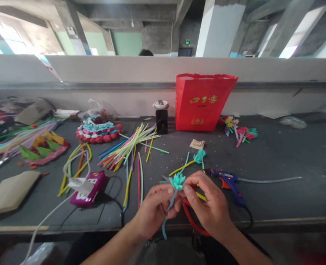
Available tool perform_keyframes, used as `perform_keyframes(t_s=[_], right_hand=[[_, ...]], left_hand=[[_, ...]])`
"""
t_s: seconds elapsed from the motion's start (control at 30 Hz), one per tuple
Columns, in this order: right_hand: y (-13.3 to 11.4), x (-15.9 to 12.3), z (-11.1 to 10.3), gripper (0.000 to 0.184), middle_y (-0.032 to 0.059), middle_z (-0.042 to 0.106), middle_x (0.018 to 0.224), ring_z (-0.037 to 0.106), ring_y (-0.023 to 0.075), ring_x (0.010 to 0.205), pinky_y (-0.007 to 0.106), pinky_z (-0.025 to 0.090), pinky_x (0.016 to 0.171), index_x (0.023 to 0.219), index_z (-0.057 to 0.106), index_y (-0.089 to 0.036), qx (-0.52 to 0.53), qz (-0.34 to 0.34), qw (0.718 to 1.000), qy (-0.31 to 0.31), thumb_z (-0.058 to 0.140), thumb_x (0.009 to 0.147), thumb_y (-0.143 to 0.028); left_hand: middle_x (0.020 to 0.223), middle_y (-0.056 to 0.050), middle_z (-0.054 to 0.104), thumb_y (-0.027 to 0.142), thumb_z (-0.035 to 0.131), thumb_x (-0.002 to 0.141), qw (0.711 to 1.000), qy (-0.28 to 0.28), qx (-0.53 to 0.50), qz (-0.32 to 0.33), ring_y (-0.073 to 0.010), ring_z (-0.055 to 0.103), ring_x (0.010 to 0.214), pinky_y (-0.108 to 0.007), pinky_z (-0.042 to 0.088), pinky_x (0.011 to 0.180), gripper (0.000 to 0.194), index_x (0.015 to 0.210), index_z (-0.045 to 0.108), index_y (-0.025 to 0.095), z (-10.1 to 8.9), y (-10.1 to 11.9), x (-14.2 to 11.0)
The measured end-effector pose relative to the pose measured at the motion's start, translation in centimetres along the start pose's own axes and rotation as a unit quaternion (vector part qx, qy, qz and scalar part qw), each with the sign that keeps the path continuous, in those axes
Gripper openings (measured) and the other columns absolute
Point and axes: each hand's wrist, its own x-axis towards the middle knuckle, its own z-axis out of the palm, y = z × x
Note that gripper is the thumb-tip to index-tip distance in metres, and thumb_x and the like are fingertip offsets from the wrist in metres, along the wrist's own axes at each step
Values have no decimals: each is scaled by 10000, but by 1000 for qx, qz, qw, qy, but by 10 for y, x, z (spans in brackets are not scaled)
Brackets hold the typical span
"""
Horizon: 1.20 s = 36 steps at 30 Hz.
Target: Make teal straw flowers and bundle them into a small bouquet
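Note:
Over the table's front edge my left hand (156, 208) is closed around a turquoise pipe-cleaner flower (177, 181), just below its petals. The flower's blue stem (164, 226) hangs down past my fingers. From the right, my right hand (208, 204) pinches the flower's lower side with thumb and forefinger. Partly hidden beneath my hands lies a pair of scissors with red handles (193, 220). Just beyond is a second turquoise flower (199, 156), near a yellow pipe cleaner (182, 168). A blue glue gun (229, 182) rests right of my right hand, a glue stick in its back.
Loose pipe cleaners (132, 147) are heaped left of centre. A purple power strip (89, 189) with a white plug sits front left. At the back stand a phone (162, 122) and a red bag (204, 103). Finished flowers (244, 133) lie right of the bag.

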Motion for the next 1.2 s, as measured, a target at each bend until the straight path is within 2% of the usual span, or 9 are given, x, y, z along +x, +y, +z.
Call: perform_keyframes(t_s=[0.23,0.37,0.53,0.7,0.83,1.2], right_hand=[[-1,1,-1,125,8,521,801,518,151,748,281,416,676,852,512,-205,-19,-26,999,-25,462,952,-148],[0,-1,-3,140,15,499,797,498,166,744,303,388,668,835,480,-206,-46,-31,997,-49,439,956,-148],[1,-2,-4,153,15,498,792,498,168,741,304,380,665,828,478,-206,-54,-17,997,-61,428,967,-167],[1,2,-4,162,-2,548,783,539,137,730,259,411,672,839,550,-204,-3,23,999,-45,472,981,-204],[3,3,-5,145,1,617,870,587,129,818,237,436,733,938,616,-215,16,33,999,-1,479,985,-207],[2,-1,-2,79,7,647,847,624,140,807,237,472,732,945,672,-219,13,15,1000,12,597,920,-216]], left_hand=[[531,54,369,360,687,839,999,17,39,6,-56,246,486,-243,155,483,279,712,635,117,-6,-5,0],[530,69,311,367,693,837,999,23,47,6,-57,216,486,-247,142,482,276,731,652,115,-8,-8,0],[534,63,318,345,685,846,998,22,59,8,-56,211,490,-247,142,485,270,705,657,117,-9,-8,1],[522,67,301,342,682,843,998,31,47,11,-54,212,484,-239,138,479,252,809,733,97,-9,-5,2],[524,72,278,356,674,842,999,39,9,-6,-48,196,471,-230,135,466,281,834,751,86,-9,-3,5],[523,78,291,332,715,815,999,39,-25,1,-49,180,474,-215,131,452,231,767,683,109,-11,-8,7]])
